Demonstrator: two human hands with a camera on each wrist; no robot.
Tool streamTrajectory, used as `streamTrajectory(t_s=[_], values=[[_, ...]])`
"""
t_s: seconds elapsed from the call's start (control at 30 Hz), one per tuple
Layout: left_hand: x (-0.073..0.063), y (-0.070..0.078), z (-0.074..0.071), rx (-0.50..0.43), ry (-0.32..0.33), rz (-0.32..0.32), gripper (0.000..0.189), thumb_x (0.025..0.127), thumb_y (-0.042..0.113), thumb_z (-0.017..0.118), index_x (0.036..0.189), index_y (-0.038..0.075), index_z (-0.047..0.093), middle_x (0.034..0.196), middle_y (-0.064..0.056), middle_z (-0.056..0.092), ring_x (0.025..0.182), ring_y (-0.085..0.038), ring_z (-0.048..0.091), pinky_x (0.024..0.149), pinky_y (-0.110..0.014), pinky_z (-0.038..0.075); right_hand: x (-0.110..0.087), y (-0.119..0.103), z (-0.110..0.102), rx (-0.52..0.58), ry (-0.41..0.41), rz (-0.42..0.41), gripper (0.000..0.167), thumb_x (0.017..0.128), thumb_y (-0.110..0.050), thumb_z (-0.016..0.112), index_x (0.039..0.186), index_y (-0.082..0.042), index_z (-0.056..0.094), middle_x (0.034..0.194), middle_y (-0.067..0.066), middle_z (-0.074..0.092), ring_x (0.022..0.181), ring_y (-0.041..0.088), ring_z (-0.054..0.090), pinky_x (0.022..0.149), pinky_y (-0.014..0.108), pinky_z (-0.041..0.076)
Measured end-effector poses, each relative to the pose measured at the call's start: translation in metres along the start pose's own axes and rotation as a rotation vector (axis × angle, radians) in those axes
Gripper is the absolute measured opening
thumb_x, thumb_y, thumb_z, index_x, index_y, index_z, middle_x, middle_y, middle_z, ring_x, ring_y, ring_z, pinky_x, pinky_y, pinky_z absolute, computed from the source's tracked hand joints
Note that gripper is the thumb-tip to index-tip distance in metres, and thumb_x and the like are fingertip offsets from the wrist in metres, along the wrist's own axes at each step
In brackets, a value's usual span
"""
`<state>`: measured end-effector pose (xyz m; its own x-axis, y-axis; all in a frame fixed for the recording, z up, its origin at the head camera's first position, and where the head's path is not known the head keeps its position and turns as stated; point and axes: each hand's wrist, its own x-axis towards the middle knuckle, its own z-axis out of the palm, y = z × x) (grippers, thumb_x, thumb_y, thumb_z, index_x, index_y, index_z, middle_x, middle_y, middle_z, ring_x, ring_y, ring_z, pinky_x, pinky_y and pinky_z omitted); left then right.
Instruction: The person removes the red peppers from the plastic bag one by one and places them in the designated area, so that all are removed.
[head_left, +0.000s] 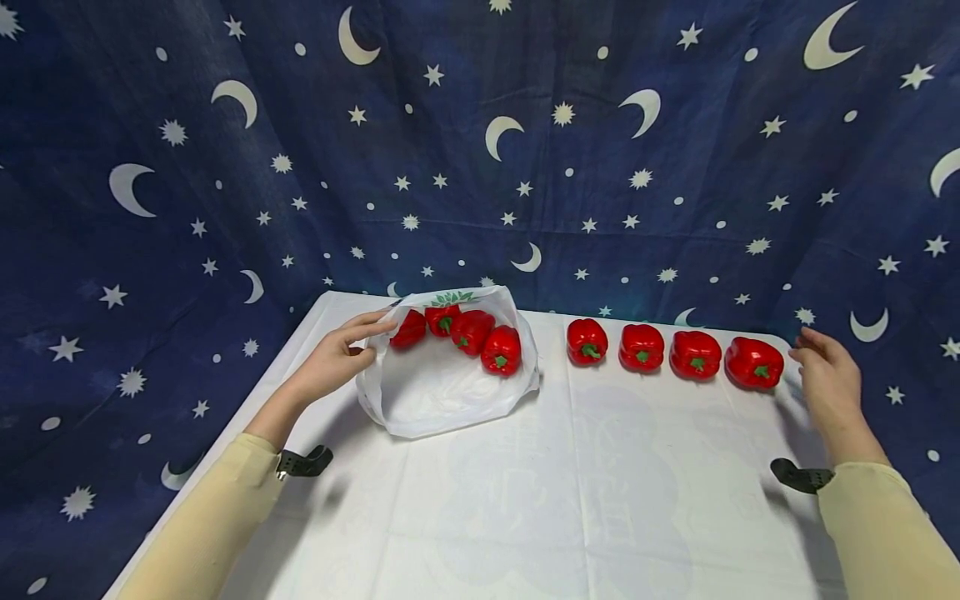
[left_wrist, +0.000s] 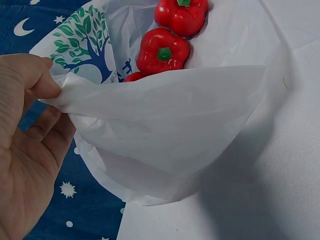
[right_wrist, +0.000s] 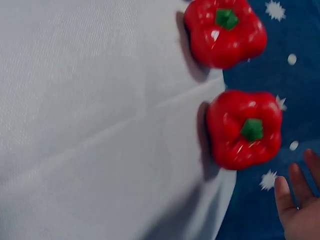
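My left hand pinches the left rim of a white plastic bag between thumb and fingers, and the bag's mouth gapes wide. Several red bell peppers with green stems lie inside, among them a front pepper and one behind it. In the left wrist view, the bag's raised edge partly hides the peppers. To the right of the bag, more red peppers stand in a row along the back of the table. My right hand hovers just right of the row's end pepper, fingers relaxed and holding nothing.
The row also has a pepper nearest the bag and two between, including one beside it. A white cloth covers the table. Behind and at both sides hangs a dark blue curtain with moons and stars.
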<state>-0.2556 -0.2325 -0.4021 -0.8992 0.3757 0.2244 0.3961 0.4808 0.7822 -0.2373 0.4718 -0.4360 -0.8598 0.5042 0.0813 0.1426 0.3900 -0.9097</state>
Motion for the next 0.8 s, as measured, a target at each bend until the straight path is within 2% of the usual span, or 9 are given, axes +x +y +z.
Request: streamTrajectory(t_s=[0.1,0.17,0.33,0.43,0.57,0.7,0.8], values=[[0.000,-0.001,0.000,0.001,0.001,0.003,0.054,0.096,-0.002,0.054,0.145,0.020,0.062,0.161,0.004,0.039,0.141,-0.021,0.039,0.079,-0.029,0.043,-0.007,-0.012,0.003,-0.040,-0.017,-0.028,0.056,0.105,-0.020,0.042,0.161,-0.021,0.036,0.155,-0.004,0.045,0.117,-0.001,0.048,0.115,0.029,0.031],[0.000,-0.001,0.000,-0.001,0.001,0.004,0.054,0.096,-0.002,0.054,0.145,0.021,0.061,0.161,0.003,0.038,0.142,-0.020,0.039,0.082,-0.028,0.043,-0.013,-0.021,0.008,-0.056,-0.029,-0.057,0.056,0.106,-0.021,0.042,0.161,-0.023,0.035,0.159,-0.002,0.042,0.126,0.005,0.047,0.117,0.034,0.029],[0.000,-0.001,-0.001,-0.008,0.000,0.005,0.053,0.097,-0.002,0.054,0.145,0.021,0.062,0.162,0.002,0.038,0.140,-0.020,0.038,0.076,-0.028,0.043,-0.026,-0.039,0.025,-0.046,-0.076,-0.134,0.054,0.107,-0.021,0.045,0.160,-0.026,0.037,0.161,-0.002,0.041,0.142,0.018,0.039,0.118,0.035,0.028],[0.000,-0.001,-0.001,-0.012,-0.003,0.003,0.053,0.097,-0.002,0.054,0.144,0.021,0.062,0.162,0.002,0.038,0.138,-0.020,0.038,0.071,-0.029,0.041,-0.031,-0.048,0.037,-0.017,-0.107,-0.167,0.053,0.107,-0.020,0.045,0.159,-0.026,0.040,0.159,-0.001,0.043,0.143,0.020,0.039,0.119,0.038,0.026],[0.000,-0.001,0.000,-0.009,-0.006,-0.002,0.053,0.097,-0.001,0.054,0.145,0.021,0.062,0.162,-0.001,0.037,0.136,-0.020,0.040,0.068,-0.029,0.041,-0.037,-0.056,0.051,-0.022,-0.150,-0.226,0.053,0.107,-0.020,0.047,0.160,-0.022,0.039,0.158,0.006,0.044,0.142,0.025,0.041,0.118,0.037,0.028],[0.000,0.000,0.000,-0.008,-0.009,-0.005,0.053,0.098,-0.001,0.054,0.145,0.021,0.062,0.163,-0.003,0.036,0.134,-0.021,0.040,0.064,-0.030,0.040,-0.045,-0.062,0.065,-0.050,-0.197,-0.275,0.054,0.107,-0.020,0.049,0.160,-0.017,0.038,0.156,0.015,0.044,0.141,0.032,0.041,0.115,0.035,0.035],[0.001,0.000,0.000,-0.011,-0.009,-0.004,0.053,0.097,-0.002,0.054,0.144,0.020,0.062,0.163,-0.005,0.036,0.135,-0.021,0.040,0.065,-0.029,0.040,-0.051,-0.067,0.076,-0.056,-0.241,-0.296,0.055,0.106,-0.020,0.050,0.160,-0.017,0.038,0.156,0.016,0.044,0.140,0.034,0.041,0.112,0.039,0.039]])
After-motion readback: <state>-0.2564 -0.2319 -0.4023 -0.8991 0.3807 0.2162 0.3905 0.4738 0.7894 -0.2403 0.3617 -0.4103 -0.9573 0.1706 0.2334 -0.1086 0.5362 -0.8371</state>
